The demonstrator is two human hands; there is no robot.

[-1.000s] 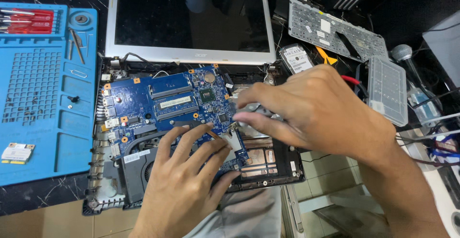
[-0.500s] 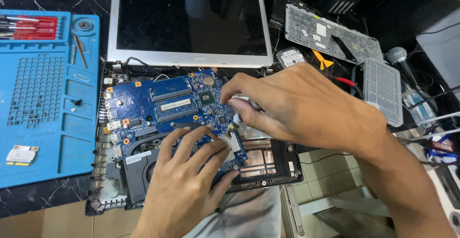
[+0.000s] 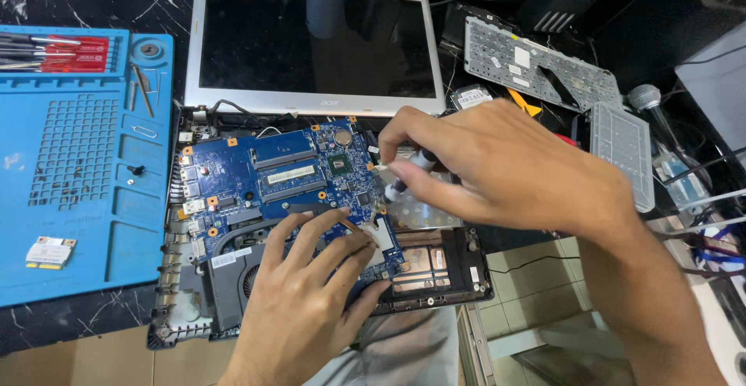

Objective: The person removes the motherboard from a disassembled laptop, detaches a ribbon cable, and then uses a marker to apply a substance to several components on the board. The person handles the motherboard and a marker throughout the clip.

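Two hands on the opened laptop. Right hand (image 3: 497, 172) has shifted left since the earlier frame, fingers pinched around a screwdriver (image 3: 406, 174) whose tip meets the blue motherboard (image 3: 264, 176). Left hand (image 3: 311, 293) stays flat, fingers spread, on the board's lower edge. White rectangular sticker (image 3: 231, 258) sits beside the fan; blue work mat (image 3: 78, 168) lies left.

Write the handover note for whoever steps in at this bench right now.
Left hand: flat on the blue motherboard, steadying it; holds nothing.
Right hand: fingers grip a small screwdriver, tip down at the board's right edge.
Laptop base lies open, screen laid back, keyboard off to the right.
Loose screws sit on the blue mat.
Board is still in the base.
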